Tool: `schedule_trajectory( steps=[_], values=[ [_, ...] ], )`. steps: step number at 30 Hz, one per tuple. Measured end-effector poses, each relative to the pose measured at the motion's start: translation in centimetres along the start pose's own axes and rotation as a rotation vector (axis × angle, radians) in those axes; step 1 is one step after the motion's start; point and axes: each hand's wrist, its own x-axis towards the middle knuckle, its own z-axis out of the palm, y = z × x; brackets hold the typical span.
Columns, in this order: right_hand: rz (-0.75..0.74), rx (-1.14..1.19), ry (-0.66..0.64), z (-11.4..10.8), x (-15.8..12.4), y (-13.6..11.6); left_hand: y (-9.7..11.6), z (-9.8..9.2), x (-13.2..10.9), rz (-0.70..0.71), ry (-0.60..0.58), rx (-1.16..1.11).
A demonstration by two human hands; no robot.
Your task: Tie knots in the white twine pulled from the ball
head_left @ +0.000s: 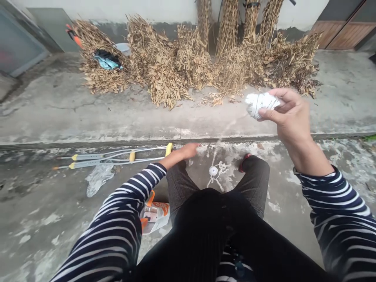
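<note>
A wound bundle of white cord (261, 105) is pinched between the thumb and fingers of my right hand (293, 113), raised at the right. A faint, blurred strand runs from it down toward the ground between my feet. There, a small round white spool-like disc (213, 171) lies beside loose loops of white cord (222, 168). My left hand (188, 150) is over my left knee, with a finger stretched out to the right and nothing visible in it. Its other fingers are partly hidden.
Metal crutches (117, 156) with yellow pads lie at the left, beside a clear plastic bag (100, 178). A bag with orange handles (160, 213) stands by my left leg. Dried plant bundles (164, 62) line the wall behind a low concrete step (117, 125).
</note>
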Motion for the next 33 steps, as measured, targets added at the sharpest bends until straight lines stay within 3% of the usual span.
schedule_trajectory(
  steps=[3, 7, 10, 16, 24, 30, 33],
  values=[
    [0.062, -0.042, -0.041, 0.8, -0.5, 0.8, 4.3, 1.1, 1.0, 0.131, 0.123, -0.238],
    [0.12, -0.059, -0.072, 1.3, -1.0, 2.7, 11.7, 4.3, 1.0, 0.403, 0.134, -0.735],
    [0.156, -0.045, -0.084, 1.4, -1.2, 4.1, 14.6, 6.0, 0.2, 0.409, 0.147, -0.882],
    [0.236, 0.011, -0.055, 1.8, -1.3, 5.5, 14.4, 6.9, -1.3, 0.243, 0.198, -0.938],
    [0.287, 0.075, -0.06, 2.8, -1.6, 5.6, 14.4, 6.0, -1.9, 0.242, 0.196, -0.784],
    [0.356, 0.112, -0.027, 1.9, -1.7, 6.4, 12.9, 4.9, -2.3, 0.248, -0.144, -1.0],
    [0.363, 0.092, -0.03, 1.6, -1.9, 6.8, 11.8, 5.1, -2.7, 0.232, -0.242, -1.03]
  ],
)
